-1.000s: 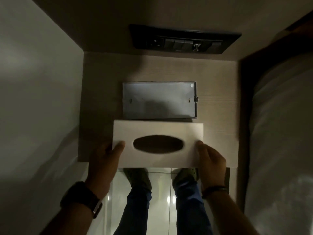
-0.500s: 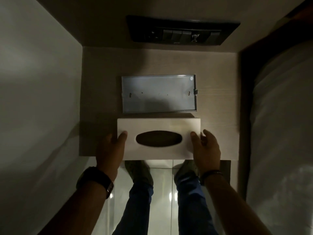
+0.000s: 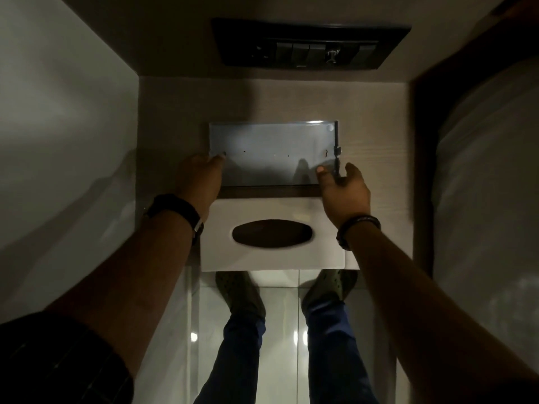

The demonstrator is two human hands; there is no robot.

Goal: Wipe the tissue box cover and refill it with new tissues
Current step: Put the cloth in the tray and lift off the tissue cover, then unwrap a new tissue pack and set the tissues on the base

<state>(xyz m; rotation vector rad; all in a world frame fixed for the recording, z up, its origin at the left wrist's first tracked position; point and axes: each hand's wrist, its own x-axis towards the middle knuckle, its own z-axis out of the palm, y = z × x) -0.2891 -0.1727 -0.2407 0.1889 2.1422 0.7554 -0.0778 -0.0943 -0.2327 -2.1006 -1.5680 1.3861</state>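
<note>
Two hands reach past the cover [image 3: 274, 233] to the metal tray [image 3: 272, 154] behind it. That white cover lies flat at the near edge of the wooden shelf [image 3: 376, 135], its dark oval slot facing up, and nobody holds it; the forearms pass over its left and right ends. No tissues show through the slot.

At the tray's near left corner, the left hand [image 3: 201, 177] has its fingers curled at the edge and one fingertip on the grey surface. Over at the near right corner, by a thin dark bar that runs along the right side, the right hand [image 3: 344, 191] rests its thumb on the tray's face while the other fingers spread loosely outside the edge. Whether either hand has truly closed on the tray I cannot tell, since the fingers below the edge are hidden. Small dark marks dot the tray's middle line.

On the left wrist sits a dark watch [image 3: 175, 211], and on the right a thin dark band [image 3: 357, 224]. Set into the wall above the shelf is a black switch panel [image 3: 309, 43]. Pale bedding [image 3: 490, 176] rises on the right, well apart from the tray. Below the shelf, both shoes stand on glossy floor tiles [image 3: 281, 330].
</note>
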